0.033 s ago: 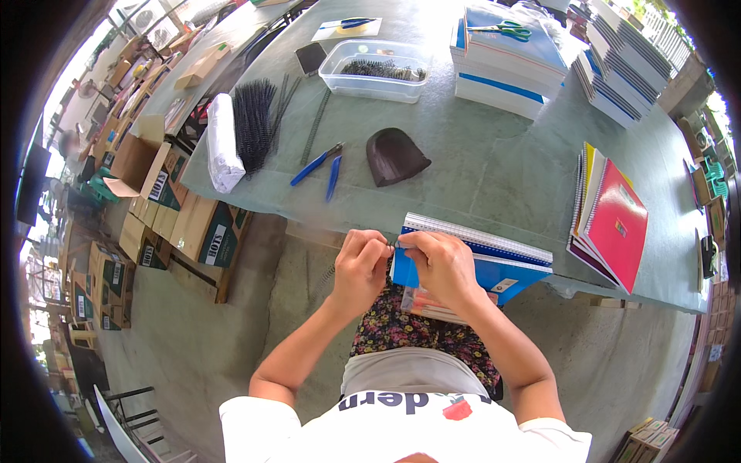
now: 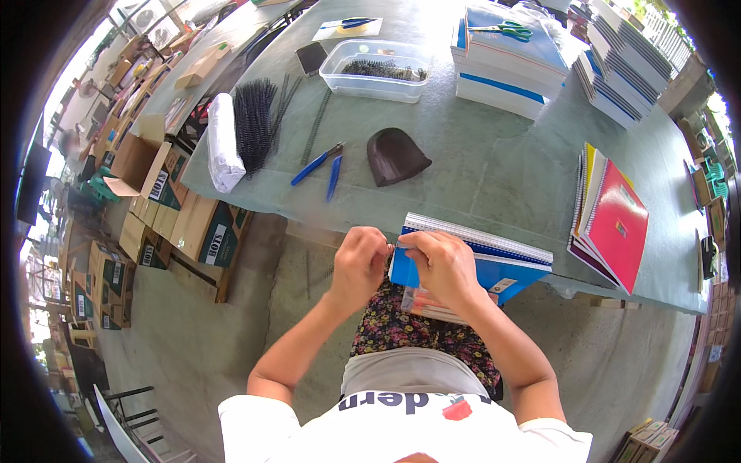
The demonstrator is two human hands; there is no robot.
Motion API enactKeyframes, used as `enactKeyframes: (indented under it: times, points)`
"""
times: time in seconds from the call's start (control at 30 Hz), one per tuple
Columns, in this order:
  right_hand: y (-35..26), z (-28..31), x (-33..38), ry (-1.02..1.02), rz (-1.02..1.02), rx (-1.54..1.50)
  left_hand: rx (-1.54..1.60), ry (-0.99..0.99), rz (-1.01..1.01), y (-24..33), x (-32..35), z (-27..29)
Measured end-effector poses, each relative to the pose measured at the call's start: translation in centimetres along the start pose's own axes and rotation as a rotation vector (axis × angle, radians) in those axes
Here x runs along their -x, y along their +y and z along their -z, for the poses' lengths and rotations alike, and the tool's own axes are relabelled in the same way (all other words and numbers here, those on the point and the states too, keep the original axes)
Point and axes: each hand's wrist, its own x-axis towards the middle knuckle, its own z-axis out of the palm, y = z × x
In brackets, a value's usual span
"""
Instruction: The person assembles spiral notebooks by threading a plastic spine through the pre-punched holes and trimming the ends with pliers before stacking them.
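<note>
A blue notebook (image 2: 523,276) with a row of punched holes along its upper edge rests at the table's near edge, tilted toward me. My right hand (image 2: 441,261) pinches its left end, thumb on the blue cover. Close beside that corner, my left hand (image 2: 360,258) is closed, with its fingertips at the end of the holes. It appears to pinch a thin dark binding coil, which shows only as a faint blur left of the wrist; the fingers hide its end. A brown curved pad (image 2: 395,157) and blue-handled pliers (image 2: 318,163) lie beyond my hands.
Black coils (image 2: 255,123) lie at the left by a white wrapped roll (image 2: 224,147). Farther back stands a clear plastic box (image 2: 374,73) of dark coils. Green-handled scissors (image 2: 511,30) top a stack of books (image 2: 502,85). Spiral notebooks (image 2: 617,224) lie at right.
My left hand has turned slightly and moved a little left, and the coil beside it has become fainter. My right hand and the notebook stay in place.
</note>
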Motion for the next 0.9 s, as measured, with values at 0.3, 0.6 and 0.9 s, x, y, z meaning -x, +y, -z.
enactKeyframes:
  times: [0.3,0.6,0.9]
  points:
    - [0.2,0.1,0.4,-0.067,0.016,-0.023,0.456,-0.665,0.878,0.9,-3.2,5.1]
    - [-0.1,0.4,-0.1,-0.115,0.008,-0.060,0.740,-0.848,1.166,-1.4,-2.8,4.1]
    - [0.3,0.9,-0.6,-0.252,-0.006,0.084,0.237,-0.487,0.457,-0.6,-3.1,5.3]
